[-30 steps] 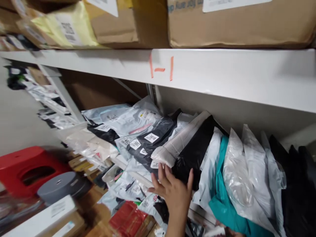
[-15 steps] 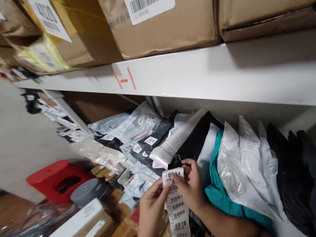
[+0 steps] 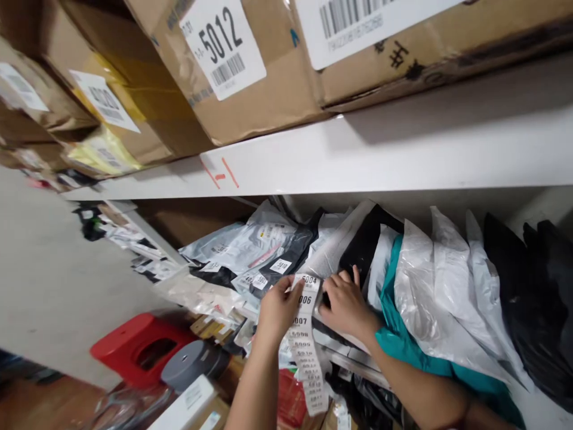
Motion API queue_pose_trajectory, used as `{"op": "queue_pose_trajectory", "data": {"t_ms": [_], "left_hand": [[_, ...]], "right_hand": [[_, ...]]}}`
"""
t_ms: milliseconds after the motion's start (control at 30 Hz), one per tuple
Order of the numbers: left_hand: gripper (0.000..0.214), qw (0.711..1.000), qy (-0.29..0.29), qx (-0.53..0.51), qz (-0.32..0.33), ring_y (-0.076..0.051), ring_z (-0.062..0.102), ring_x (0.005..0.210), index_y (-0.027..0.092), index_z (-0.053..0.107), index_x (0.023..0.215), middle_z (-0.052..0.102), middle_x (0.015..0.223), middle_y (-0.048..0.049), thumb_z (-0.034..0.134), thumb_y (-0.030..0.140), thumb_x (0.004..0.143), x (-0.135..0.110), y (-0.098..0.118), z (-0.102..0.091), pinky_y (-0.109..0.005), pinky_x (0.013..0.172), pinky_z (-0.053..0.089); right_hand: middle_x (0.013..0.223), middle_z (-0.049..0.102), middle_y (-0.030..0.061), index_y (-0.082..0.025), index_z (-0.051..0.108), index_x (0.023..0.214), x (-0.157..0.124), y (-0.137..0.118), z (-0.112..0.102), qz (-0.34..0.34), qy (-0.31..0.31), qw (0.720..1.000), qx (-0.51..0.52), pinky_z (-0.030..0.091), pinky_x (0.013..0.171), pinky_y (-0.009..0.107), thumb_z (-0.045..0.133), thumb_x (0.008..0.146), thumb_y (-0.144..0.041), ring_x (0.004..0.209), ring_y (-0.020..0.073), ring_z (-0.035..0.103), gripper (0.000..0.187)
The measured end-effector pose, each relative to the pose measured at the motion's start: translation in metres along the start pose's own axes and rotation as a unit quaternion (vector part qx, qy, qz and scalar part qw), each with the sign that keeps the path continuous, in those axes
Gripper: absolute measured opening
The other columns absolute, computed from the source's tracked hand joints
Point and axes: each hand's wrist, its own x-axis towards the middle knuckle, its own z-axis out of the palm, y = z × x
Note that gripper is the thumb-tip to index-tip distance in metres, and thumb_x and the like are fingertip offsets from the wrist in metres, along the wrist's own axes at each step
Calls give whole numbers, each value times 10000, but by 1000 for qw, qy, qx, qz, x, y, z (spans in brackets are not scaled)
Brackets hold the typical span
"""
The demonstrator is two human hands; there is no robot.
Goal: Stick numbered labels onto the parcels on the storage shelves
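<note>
My left hand [image 3: 280, 307] pinches the top of a long strip of printed number labels [image 3: 305, 358] between thumb and fingers. The strip hangs down, with 6004 at its top and 6006 and 6007 below. My right hand [image 3: 347, 304] is beside the strip, its fingers curled onto the front end of a black plastic parcel [image 3: 364, 242] on the shelf. A silvery white padded parcel [image 3: 333, 248] leans just left of it. A white parcel and a teal bag [image 3: 390, 292] stand close on the right.
Overhead runs a white shelf beam [image 3: 313, 158] bearing cardboard boxes [image 3: 250, 113], one labelled 5012. More bagged parcels [image 3: 430, 286] line the shelf to the right. Down on the left are a red stool [image 3: 129, 346], a grey round stool [image 3: 185, 361] and a white box [image 3: 188, 400].
My right hand has left the label strip and moved right onto the black parcel. My left hand keeps the strip, now higher and showing more of its length. The view has shifted.
</note>
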Motion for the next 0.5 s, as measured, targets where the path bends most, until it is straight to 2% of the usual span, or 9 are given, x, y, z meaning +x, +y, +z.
{"op": "queue_pose_trajectory", "data": {"t_ms": [33,100,167,267,367,500], "left_hand": [[341,999,-13,32,7,-232,619,614,221,695,765,690,603,-25,565,523,673,4,2,1,-291,587,441],[358,996,-30,87,15,-271,672,713,225,737,838,750,707,-54,551,488,683,9,2,3,-307,640,459],[378,992,-49,117,17,-278,683,733,225,753,847,758,719,-59,547,503,692,11,-1,4,-307,649,453],[472,993,-93,72,8,-228,618,602,198,755,834,707,619,-31,580,598,654,11,-4,2,-292,585,428],[577,992,-127,-13,-16,-167,524,516,164,753,866,649,564,5,684,647,558,10,-3,0,-268,524,395],[674,984,-157,-81,-37,-135,492,509,139,745,901,598,553,26,758,687,510,7,-1,0,-243,499,365]], "right_hand": [[1044,712,94,-192,631,1018,0,3,-2,25,13,1000,-3,222,1199,573,610,910,-192,1115,278,571,111],[1036,722,93,-204,639,1135,-1,9,-4,48,28,998,-9,281,1144,548,559,892,-93,1102,282,562,278],[1039,731,85,-254,617,1282,-2,13,-2,24,22,999,-18,319,1087,522,496,899,-41,1081,283,560,455],[1025,731,67,-313,567,1394,-4,15,4,-19,13,999,-25,330,1046,488,433,924,-26,1041,274,565,567],[1035,734,68,-261,587,1370,-3,12,7,-26,16,999,-7,330,1028,459,471,942,-75,1048,272,563,481],[1046,760,64,-204,696,1087,1,7,7,16,25,999,43,314,1006,430,499,1006,-199,1049,251,576,214]]}}
